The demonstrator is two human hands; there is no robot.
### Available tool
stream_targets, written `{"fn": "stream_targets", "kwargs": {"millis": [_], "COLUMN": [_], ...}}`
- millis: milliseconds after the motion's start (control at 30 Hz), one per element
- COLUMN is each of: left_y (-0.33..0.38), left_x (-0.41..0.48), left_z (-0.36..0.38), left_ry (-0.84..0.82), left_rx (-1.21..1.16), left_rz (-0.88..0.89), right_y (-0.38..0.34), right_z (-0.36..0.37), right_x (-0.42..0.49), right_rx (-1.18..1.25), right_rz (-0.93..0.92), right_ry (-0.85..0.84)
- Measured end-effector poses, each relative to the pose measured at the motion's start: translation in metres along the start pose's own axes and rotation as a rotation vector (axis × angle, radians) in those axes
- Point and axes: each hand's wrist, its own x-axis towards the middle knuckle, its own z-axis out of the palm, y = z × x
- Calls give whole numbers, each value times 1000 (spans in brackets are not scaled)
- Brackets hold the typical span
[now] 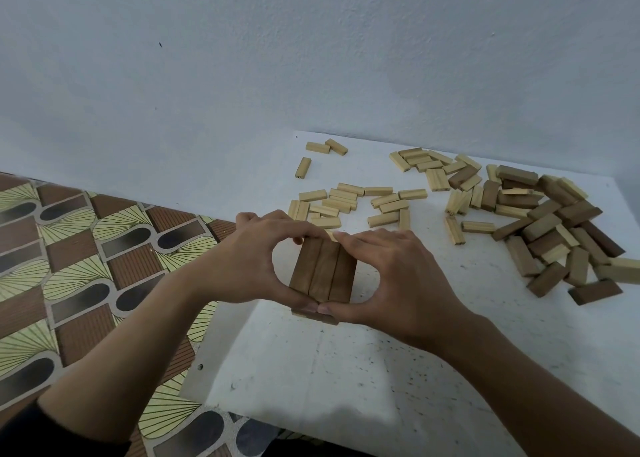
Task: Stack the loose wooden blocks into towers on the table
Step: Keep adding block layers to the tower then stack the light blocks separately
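Pinching 3 dark blocks (323, 271) (laid abreast), left hand (242, 259) and right hand (391, 276) meet.

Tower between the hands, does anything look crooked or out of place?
Nothing stands out. The three dark blocks lie flush side by side on a paler layer, with the left hand and right hand squaring them. The loose blocks behind are simply scattered, unstacked.

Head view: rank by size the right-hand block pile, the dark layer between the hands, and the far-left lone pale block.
Largest to smallest: block pile; dark layer; lone pale block, though it lies farther off.
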Motion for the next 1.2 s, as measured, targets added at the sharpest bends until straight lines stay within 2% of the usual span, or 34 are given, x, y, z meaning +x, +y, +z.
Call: {"fn": "stream_targets", "kwargs": {"millis": [200, 367, 500, 633, 867, 967, 1100, 1200], "left_y": [0, -8, -10, -4, 7, 7, 12, 25], "left_x": [-1, -8, -10, -7, -4, -12, -25, -33], "left_z": [2, 1, 8, 22, 43, 61, 81, 85], "left_ry": [-3, 21, 160, 336, 444, 533, 531, 547], "left_rx": [-11, -98, -283, -480, -637, -770, -838, -830], "left_rz": [31, 46, -16, -88, -165, -271, -368, -338], "right_y": [2, 9, 19, 27, 29, 24, 9, -1], "right_z": [-1, -3, 4, 13, 19, 27, 40, 50], "right_x": [-4, -8, -13, -16, -22, -28, -35, -38], "right_rx": [79, 323, 492, 544, 573, 653, 755, 801], "right_rz": [24, 137, 259, 312, 283, 323, 382, 400], "right_ry": [-20, -11, 69, 83, 60, 74, 32, 21]}}
